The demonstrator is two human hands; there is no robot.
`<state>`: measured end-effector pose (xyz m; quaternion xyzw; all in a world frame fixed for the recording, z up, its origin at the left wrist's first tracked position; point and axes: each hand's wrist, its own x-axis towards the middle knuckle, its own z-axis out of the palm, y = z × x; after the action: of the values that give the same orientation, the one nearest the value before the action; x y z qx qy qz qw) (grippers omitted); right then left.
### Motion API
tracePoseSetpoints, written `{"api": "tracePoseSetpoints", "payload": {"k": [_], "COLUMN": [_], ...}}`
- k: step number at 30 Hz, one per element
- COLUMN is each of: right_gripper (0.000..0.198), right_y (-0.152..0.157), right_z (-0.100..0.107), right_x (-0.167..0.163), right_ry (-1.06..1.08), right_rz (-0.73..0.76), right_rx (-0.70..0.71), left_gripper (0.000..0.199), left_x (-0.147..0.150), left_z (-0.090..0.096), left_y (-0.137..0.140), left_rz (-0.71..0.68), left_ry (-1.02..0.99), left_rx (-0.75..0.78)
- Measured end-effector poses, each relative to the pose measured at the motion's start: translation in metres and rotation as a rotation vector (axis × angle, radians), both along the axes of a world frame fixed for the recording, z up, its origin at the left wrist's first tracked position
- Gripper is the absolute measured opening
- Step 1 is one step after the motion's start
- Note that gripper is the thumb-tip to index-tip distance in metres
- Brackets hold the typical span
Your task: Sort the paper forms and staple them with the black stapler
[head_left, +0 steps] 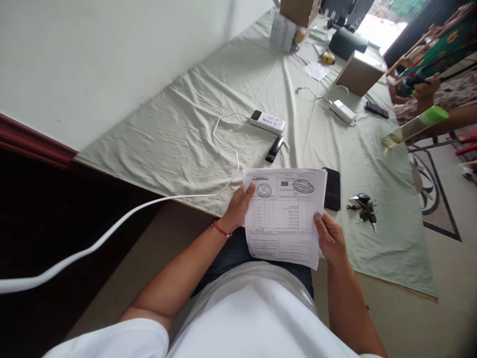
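A stack of printed papers (285,219) is held over the table's near edge, just above my lap. Its top sheet carries tables and two dark stamps, and the print appears upside down to me. My left hand (239,206) grips the left edge with the thumb on top. On the opposite edge, my right hand (331,236) pinches the papers, its thumb in front and fingers mostly hidden behind. A black phone (333,190) lies partly under the papers' right side. Right of it rests a bunch of keys (364,210).
A white power strip (267,121) with a long cord, a small black device (275,149), a white adapter (343,112) and a cardboard box (359,73) sit on the cloth-covered table (179,134). A green-capped bottle (415,127) stands at right, near another person's hand (427,85).
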<state>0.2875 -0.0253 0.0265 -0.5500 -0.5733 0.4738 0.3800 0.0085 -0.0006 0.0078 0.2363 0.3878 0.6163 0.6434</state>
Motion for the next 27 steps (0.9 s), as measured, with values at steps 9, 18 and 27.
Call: {"api": "tracePoseSetpoints", "payload": {"k": [9, 18, 27], "right_gripper": [0.049, 0.052, 0.053], "right_y": [-0.002, 0.002, 0.000], "right_z": [-0.010, -0.006, -0.004], "right_x": [-0.001, -0.014, -0.018], "right_ry": [0.060, 0.127, 0.199], "right_rz": [0.004, -0.033, -0.014], "right_rx": [-0.077, -0.122, -0.153], "left_gripper": [0.066, 0.071, 0.067], "left_x": [0.000, -0.003, -0.004], "left_z": [-0.002, -0.007, -0.008], "left_y": [0.000, 0.001, 0.001], "left_rz": [-0.148, -0.127, -0.154], "left_ry": [-0.038, -0.112, -0.079], "left_rx": [-0.091, -0.070, -0.079]}}
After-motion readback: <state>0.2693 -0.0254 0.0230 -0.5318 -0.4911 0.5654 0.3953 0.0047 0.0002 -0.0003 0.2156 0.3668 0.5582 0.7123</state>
